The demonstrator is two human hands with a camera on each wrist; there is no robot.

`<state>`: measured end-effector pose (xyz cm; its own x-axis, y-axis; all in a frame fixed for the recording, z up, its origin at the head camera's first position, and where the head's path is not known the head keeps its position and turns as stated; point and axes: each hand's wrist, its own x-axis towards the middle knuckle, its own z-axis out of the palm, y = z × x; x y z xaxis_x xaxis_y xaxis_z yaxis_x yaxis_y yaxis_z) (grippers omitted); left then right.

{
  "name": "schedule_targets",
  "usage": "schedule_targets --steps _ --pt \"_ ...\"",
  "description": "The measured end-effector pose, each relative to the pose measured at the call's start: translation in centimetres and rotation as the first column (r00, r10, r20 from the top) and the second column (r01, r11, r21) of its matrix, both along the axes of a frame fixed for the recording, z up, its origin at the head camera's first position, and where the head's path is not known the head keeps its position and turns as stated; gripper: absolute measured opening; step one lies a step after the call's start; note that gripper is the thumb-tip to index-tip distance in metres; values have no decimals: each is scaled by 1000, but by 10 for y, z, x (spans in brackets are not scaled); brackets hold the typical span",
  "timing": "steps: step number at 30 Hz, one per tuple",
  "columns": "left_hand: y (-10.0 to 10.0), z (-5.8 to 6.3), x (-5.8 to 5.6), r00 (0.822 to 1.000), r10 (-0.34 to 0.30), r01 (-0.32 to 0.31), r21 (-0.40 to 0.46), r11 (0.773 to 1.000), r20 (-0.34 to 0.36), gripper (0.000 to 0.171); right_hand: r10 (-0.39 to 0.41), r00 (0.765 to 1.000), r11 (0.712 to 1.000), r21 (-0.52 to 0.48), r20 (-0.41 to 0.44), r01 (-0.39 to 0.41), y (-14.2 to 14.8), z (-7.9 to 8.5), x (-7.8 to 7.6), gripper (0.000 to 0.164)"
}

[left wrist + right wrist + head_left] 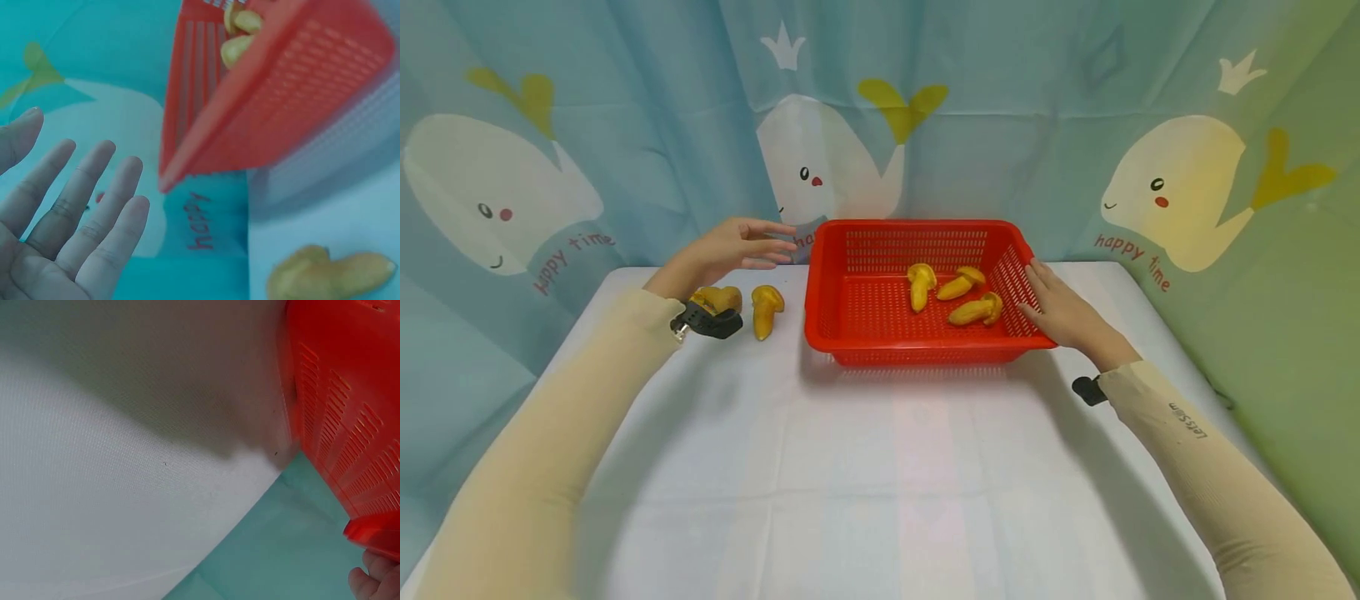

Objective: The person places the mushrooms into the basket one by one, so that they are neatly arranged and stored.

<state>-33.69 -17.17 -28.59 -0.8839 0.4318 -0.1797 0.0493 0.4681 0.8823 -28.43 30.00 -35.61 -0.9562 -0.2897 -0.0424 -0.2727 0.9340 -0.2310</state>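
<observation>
My left hand (737, 246) hovers just left of the red plastic basket (917, 343), fingers spread and holding nothing. In the left wrist view its straight fingers (94, 219) point toward the basket's rim. My right hand (1063, 308) rests at the basket's right rim, fingers extended along it and thumb over the inner side. The right wrist view catches only its fingertips (375, 578) beside the rim. Three yellow mushrooms lie in the basket: one upright (921, 287), one behind on the right (962, 283) and one in front (976, 310).
Left of the basket, a yellow mushroom (765, 312) lies on the white-covered table (850, 467). More yellow mushroom (718, 297) shows partly behind the left wrist. A blue curtain with printed whales (827, 158) hangs right behind the table's back edge.
</observation>
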Motion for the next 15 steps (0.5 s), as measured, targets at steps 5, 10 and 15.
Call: schedule_targets --steps 5,10,15 --pt "-14 -9 2 1000 16 -15 -33 999 26 56 2 1000 1000 -7 -4 -2 0 1 1 72" --pt "-25 -23 3 997 58 -57 -24 998 44 59 -1 1000 1000 1 -1 1 0 0 0 72" --pt "-32 -37 4 988 132 -131 -26 991 76 60 -8 1000 1000 5 10 8 0 0 0 73"
